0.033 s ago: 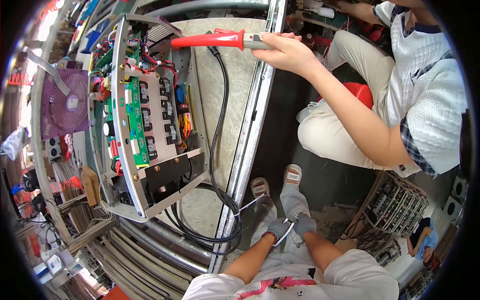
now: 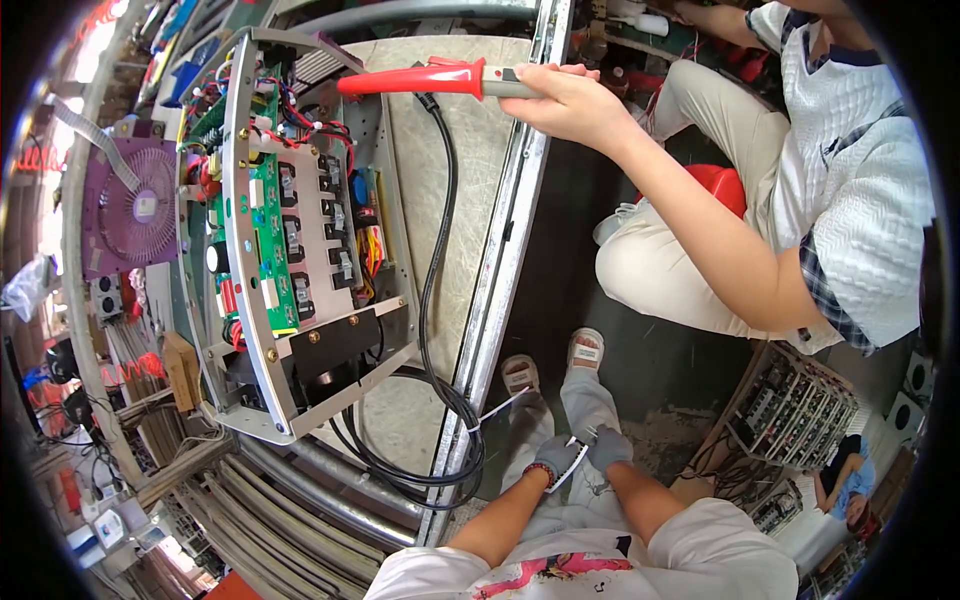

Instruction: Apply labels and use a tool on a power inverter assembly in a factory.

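Note:
My left hand (image 2: 553, 458) and my right hand (image 2: 607, 445), both in grey gloves, meet above my knees at the lower middle. Together they pinch a thin white strip (image 2: 572, 467); how much of it each hand grips is hard to tell. Another thin white strip (image 2: 505, 405) runs from the black cable loop (image 2: 440, 470) toward my feet. Another person sits at the right; their hand (image 2: 565, 100) holds a red-handled tool (image 2: 420, 78) with a black cord over an open metal chassis (image 2: 300, 250) full of green circuit boards.
The chassis lies on a stone-topped bench with a metal edge rail (image 2: 500, 270). A purple fan (image 2: 135, 205) stands at the left. Metal bars and wire clutter fill the lower left. A red stool (image 2: 722, 185) and stacked circuit boards (image 2: 795, 415) sit on the floor at the right.

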### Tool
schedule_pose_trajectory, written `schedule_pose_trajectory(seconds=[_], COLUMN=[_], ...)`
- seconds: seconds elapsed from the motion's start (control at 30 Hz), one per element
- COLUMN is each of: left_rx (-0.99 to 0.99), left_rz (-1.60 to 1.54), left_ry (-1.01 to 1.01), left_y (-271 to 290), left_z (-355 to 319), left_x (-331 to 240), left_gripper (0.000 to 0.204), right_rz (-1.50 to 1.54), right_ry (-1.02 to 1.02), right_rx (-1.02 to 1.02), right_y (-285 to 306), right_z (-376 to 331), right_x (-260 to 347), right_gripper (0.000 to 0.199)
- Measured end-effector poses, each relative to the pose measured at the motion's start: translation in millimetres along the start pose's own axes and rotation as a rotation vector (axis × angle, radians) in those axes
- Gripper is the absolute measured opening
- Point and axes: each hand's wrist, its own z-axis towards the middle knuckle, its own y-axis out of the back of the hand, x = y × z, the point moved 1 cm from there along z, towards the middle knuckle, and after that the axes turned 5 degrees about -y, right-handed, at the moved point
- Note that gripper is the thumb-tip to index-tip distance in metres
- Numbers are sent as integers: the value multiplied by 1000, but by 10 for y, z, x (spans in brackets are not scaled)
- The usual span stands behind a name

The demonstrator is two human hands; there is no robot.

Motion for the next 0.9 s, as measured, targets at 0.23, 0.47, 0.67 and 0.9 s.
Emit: schedule_pose_trajectory(seconds=[0.23, 0.47, 0.67, 0.9], left_rx=[-24, 8, 6, 9], left_rz=[34, 15, -11, -2], left_ry=[-3, 1, 55, 26], left_y=[-17, -16, -5, -3], left_z=[3, 5, -16, -14], left_x=[13, 2, -47, -55], left_gripper=[40, 42, 44, 45], right_rz=[14, 38, 36, 43], right_ry=[0, -28, -27, -6], right_rx=[-5, 58, 60, -37], right_y=[7, 56, 5, -61], right_z=[-14, -31, 0, 18], right_x=[7, 30, 1, -31], right_gripper=[34, 38, 38, 31])
